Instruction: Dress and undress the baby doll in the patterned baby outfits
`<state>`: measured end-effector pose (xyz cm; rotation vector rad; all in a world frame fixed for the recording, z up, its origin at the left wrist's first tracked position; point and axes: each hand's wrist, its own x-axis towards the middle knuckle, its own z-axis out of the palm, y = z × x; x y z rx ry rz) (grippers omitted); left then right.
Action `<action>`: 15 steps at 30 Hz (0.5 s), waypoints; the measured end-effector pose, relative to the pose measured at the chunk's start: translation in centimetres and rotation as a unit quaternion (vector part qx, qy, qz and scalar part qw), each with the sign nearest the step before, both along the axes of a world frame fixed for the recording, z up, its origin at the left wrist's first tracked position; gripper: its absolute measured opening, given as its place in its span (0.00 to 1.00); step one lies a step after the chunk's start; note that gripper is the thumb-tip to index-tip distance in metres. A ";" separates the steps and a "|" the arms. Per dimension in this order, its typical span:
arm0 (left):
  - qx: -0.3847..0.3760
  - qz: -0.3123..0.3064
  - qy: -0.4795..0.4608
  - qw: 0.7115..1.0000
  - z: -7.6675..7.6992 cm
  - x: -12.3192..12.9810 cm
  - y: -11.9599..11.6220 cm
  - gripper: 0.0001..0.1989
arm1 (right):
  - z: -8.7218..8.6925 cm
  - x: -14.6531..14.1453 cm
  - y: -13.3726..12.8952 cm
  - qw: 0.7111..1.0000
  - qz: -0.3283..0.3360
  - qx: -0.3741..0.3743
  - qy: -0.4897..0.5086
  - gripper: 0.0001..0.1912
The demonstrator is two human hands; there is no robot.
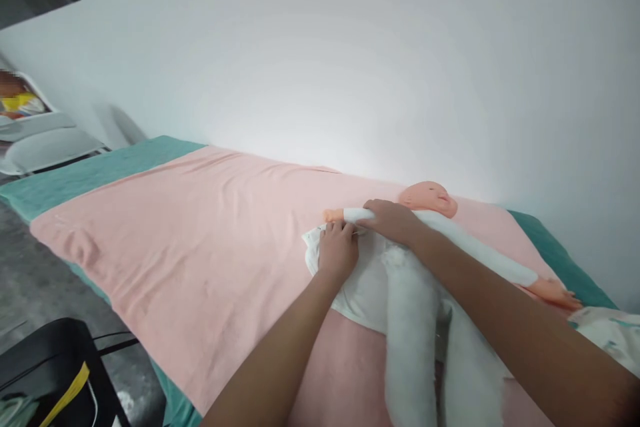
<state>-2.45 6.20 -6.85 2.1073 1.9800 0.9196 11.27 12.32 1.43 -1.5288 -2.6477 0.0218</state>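
A baby doll (410,293) with a white cloth body lies on its back, its head (429,197) toward the wall and its legs toward me. Under its left-hand side spreads a white cloth garment (360,303). My left hand (339,250) is closed over the garment's upper edge, just below the doll's small hand (333,215). My right hand (393,219) is wrapped round the doll's white upper arm, so part of that arm is hidden. The doll's other arm (487,253) stretches out to the right, partly behind my forearm.
A pink blanket (200,233) covers most of the table, over a green cloth (115,170). Another white patterned cloth (613,333) lies at the right edge. A black chair (55,353) with a yellow strip stands at lower left. White chairs (55,143) and a person are at far left.
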 end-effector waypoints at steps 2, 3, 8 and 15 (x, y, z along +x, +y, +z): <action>0.031 0.009 -0.073 0.997 -0.2 -0.4 0.3 0.07 | 0.5 0.9 -0.5 0.998 -0.014 -0.007 0.064 0.20; 0.050 0.019 -0.122 0.991 -0.3 -0.6 0.3 0.06 | 0.8 1.2 -0.8 0.995 -0.019 -0.012 0.094 0.20; 0.066 0.088 -0.369 0.923 -0.1 -1.5 -0.1 0.07 | 1.6 2.1 -2.2 0.987 -0.007 -0.027 0.159 0.23; 0.063 0.121 -0.472 0.871 1.3 -1.8 -1.1 0.05 | 0.9 2.6 -2.0 0.995 -0.004 -0.011 0.094 0.24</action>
